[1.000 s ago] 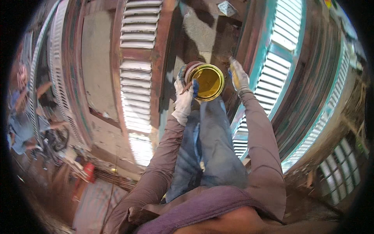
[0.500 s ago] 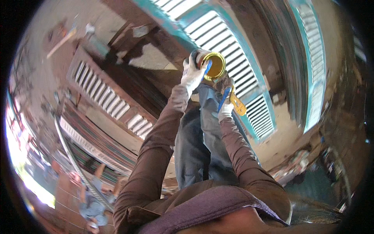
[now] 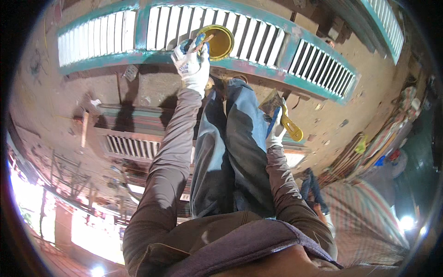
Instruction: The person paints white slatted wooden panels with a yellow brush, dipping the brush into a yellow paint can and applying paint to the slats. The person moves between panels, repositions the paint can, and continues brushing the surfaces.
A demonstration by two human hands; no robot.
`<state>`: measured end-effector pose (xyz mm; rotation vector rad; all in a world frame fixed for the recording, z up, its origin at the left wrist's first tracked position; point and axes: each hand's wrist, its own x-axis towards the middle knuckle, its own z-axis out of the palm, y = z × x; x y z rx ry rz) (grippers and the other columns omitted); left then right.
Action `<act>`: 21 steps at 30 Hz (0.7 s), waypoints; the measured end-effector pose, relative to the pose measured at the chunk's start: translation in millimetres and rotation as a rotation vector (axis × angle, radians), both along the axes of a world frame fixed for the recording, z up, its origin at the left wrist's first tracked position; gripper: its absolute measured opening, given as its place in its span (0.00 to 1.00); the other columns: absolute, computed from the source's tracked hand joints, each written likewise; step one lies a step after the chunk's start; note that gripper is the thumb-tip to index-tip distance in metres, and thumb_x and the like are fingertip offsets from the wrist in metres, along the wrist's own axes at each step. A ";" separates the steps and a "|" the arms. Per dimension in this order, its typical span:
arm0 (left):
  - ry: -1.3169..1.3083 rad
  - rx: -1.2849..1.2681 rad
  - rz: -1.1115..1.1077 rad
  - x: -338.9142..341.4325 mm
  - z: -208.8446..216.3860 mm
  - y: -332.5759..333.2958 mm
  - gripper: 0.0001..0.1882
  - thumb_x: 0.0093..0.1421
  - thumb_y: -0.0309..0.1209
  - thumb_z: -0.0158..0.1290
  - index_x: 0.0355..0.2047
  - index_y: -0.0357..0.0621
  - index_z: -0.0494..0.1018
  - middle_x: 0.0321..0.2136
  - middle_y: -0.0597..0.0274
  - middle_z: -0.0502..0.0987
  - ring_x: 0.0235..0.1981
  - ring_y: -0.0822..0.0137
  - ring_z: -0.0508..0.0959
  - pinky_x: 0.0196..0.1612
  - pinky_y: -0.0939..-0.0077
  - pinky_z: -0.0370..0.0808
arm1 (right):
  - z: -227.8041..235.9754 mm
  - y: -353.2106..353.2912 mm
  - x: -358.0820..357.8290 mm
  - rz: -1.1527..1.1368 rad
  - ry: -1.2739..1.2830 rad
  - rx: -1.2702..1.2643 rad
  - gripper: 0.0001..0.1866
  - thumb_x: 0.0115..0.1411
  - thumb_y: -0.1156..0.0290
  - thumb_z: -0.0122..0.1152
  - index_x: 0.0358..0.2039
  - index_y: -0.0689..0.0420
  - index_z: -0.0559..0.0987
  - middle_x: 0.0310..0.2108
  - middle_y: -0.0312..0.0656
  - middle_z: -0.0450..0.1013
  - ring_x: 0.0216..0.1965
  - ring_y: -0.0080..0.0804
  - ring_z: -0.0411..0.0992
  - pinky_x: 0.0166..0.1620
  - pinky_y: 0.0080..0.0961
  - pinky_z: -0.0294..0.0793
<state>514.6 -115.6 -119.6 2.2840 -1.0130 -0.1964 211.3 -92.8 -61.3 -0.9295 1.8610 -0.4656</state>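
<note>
In a white glove with blue fingertips, my left hand (image 3: 190,67) is closed on the near left side of an open round can (image 3: 222,42) with a yellow rim. The can is tilted so that its yellowish inside shows, and a small brown piece by my fingers is too unclear to name. My right hand (image 3: 276,129), gloved the same way, grips a scraper (image 3: 291,128) by its yellow handle. Its wide, dirty blade points away from me. Beyond the can lies a louvred shutter (image 3: 286,55) with a teal frame and white slats.
Another teal shutter (image 3: 390,27) stands at the far right. Brown slatted shutters (image 3: 131,144) lie to the left of my legs. A wooden-handled tool (image 3: 84,129) is farther left on the dirt floor. Striped cloth (image 3: 364,212) and a person's leg (image 3: 311,187) show at the right.
My view has turned, so the teal shutter now lies across the front. The can has moved left, away from the scraper, and its opening faces me more fully. Both hands keep their grips.
</note>
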 end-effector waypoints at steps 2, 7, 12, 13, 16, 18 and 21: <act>0.029 0.081 -0.182 9.6 4.0 -6.2 0.14 0.53 0.35 0.59 0.40 0.45 0.76 0.40 0.54 0.73 0.44 0.51 0.71 0.48 0.54 0.67 | 11.8 7.7 3.1 -0.143 -0.092 0.044 0.24 0.68 0.57 0.46 0.61 0.53 0.65 0.52 0.39 0.68 0.48 0.23 0.69 0.47 0.21 0.72; 0.032 0.264 -0.557 20.1 12.2 -26.5 0.14 0.58 0.35 0.53 0.41 0.40 0.74 0.40 0.53 0.76 0.43 0.52 0.75 0.48 0.62 0.71 | 4.3 21.0 -16.5 -0.168 -0.137 0.098 0.23 0.67 0.61 0.51 0.60 0.53 0.65 0.52 0.38 0.68 0.48 0.25 0.69 0.48 0.22 0.72; -0.136 0.262 -0.656 5.7 29.4 -31.4 0.16 0.59 0.32 0.53 0.47 0.41 0.73 0.45 0.52 0.76 0.48 0.52 0.74 0.53 0.62 0.70 | -11.9 32.0 -39.9 -0.109 -0.164 0.070 0.22 0.64 0.68 0.56 0.58 0.57 0.67 0.53 0.38 0.68 0.50 0.26 0.67 0.54 0.24 0.68; -0.116 0.298 -0.647 0.6 24.3 -27.7 0.16 0.59 0.32 0.53 0.47 0.41 0.73 0.46 0.52 0.75 0.48 0.52 0.74 0.54 0.62 0.70 | -14.8 34.1 -44.8 -0.126 -0.197 0.082 0.23 0.63 0.70 0.57 0.58 0.57 0.67 0.53 0.38 0.68 0.51 0.26 0.67 0.54 0.23 0.67; -0.079 0.289 -0.591 -14.7 7.5 -16.9 0.15 0.60 0.34 0.53 0.45 0.42 0.74 0.46 0.51 0.76 0.47 0.53 0.75 0.52 0.61 0.70 | -19.1 32.0 -56.4 -0.563 -0.591 0.137 0.21 0.60 0.72 0.61 0.54 0.58 0.70 0.47 0.38 0.71 0.45 0.24 0.69 0.49 0.22 0.71; 0.113 0.365 -0.266 -24.7 10.1 -26.6 0.16 0.59 0.36 0.54 0.44 0.39 0.75 0.40 0.49 0.77 0.41 0.55 0.77 0.47 0.64 0.73 | -1.7 22.1 -56.6 -0.264 -0.287 0.249 0.19 0.59 0.74 0.61 0.50 0.59 0.71 0.44 0.39 0.73 0.42 0.25 0.71 0.47 0.23 0.73; 0.437 0.361 0.204 -11.9 9.4 -50.2 0.19 0.62 0.41 0.54 0.41 0.35 0.74 0.31 0.53 0.80 0.27 0.63 0.79 0.34 0.71 0.77 | -39.1 39.6 -77.0 -0.141 -0.257 0.232 0.17 0.59 0.75 0.61 0.48 0.59 0.72 0.42 0.39 0.74 0.42 0.26 0.73 0.47 0.23 0.73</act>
